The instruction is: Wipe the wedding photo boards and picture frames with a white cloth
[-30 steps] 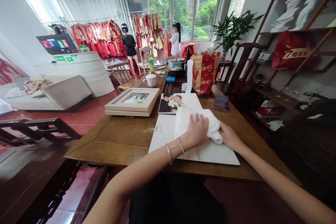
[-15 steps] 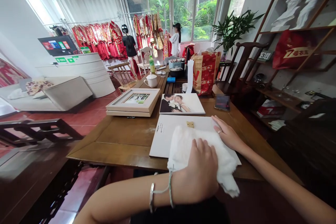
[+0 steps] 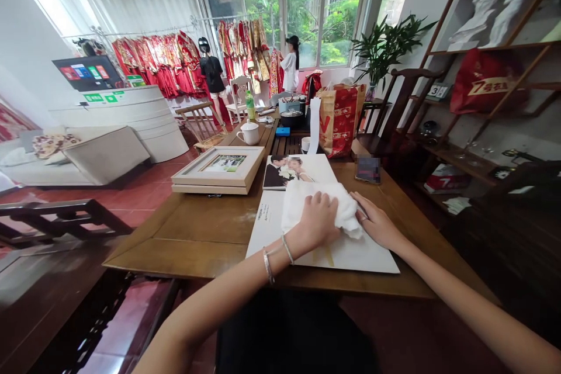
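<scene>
A bunched white cloth [image 3: 300,198] lies across the far part of a white panel, the back of a photo board [image 3: 372,254], which rests flat on the wooden table. My left hand [image 3: 318,216] presses the cloth from above, its fingers curled over it. At the panel's right edge my right hand [image 3: 372,219] lies with its fingers stretched forward, right beside the cloth. Small printed text shows near the panel's left edge. A yellowish mark [image 3: 323,257] is partly hidden behind my left hand and wrist.
Beyond the panel lies a wedding photo board [image 3: 322,166]. Stacked picture frames [image 3: 210,178] stand to its left, a phone-like dark object [image 3: 368,169] to its right. Farther back are a lidded white cup [image 3: 249,133] and a red paper bag [image 3: 344,120]. Two people stand by clothing racks.
My left hand has slid the cloth away from me, toward the panel's far edge. The near part of the panel now shows. My right hand stays at the right edge.
</scene>
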### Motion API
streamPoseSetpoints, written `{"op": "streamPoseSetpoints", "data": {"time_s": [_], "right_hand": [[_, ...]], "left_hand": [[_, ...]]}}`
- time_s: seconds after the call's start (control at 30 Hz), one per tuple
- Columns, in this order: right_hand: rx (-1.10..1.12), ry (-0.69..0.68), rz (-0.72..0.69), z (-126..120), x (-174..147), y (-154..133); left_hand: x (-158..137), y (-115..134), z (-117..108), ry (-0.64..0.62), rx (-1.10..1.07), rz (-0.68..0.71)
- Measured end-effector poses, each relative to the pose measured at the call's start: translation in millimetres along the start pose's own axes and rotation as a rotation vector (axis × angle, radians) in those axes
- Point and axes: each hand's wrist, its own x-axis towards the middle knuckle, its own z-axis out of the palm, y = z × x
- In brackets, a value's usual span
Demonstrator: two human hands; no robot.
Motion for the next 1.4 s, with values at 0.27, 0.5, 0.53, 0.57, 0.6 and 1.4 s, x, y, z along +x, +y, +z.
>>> {"op": "streamPoseSetpoints", "data": {"time_s": [0.27,0.5,0.53,0.57,0.6,1.4], "right_hand": [[-0.014,-0.003,0.040,-2,-1,-9],[-0.003,0.008,0.034,0,-1,-4],[-0.003,0.010,0.030,0,-1,-4],[-0.005,0.011,0.026,0,-1,-4],[-0.008,0.010,0.026,0,-1,-4],[0.006,0.004,0.035,-1,-2,-5]], "left_hand": [[-83,42,-11,-0.142,0.063,0.114],[-37,9,-5,-0.014,-0.089,-0.012],[-27,2,-1,0.011,-0.111,-0.033],[-18,-6,2,0.031,-0.128,-0.052],[-11,-12,6,0.045,-0.139,-0.066],[-35,-17,10,-0.014,-0.138,-0.029]]}}
